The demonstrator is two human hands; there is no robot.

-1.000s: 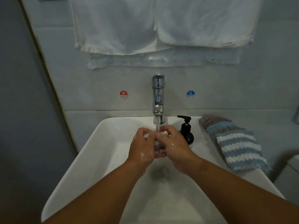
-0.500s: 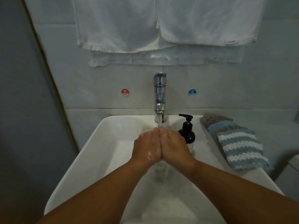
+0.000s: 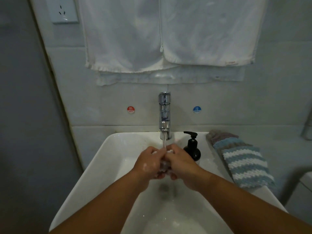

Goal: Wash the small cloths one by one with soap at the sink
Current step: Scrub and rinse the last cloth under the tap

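One small cloth (image 3: 164, 166) is being rinsed: the left hand (image 3: 148, 163) and right hand (image 3: 183, 163) are curling round it, squeezing it under water (image 3: 164, 142) running from the tap (image 3: 164, 114) over the sink (image 3: 108, 166). Suds are clinging to the left hand, so soaping looks done for this piece. Striped cloths (image 3: 243, 162) are lying on the right rim, probably waiting. Half a second back the hands were pressing together, hiding the cloth; now they are parting, showing it.
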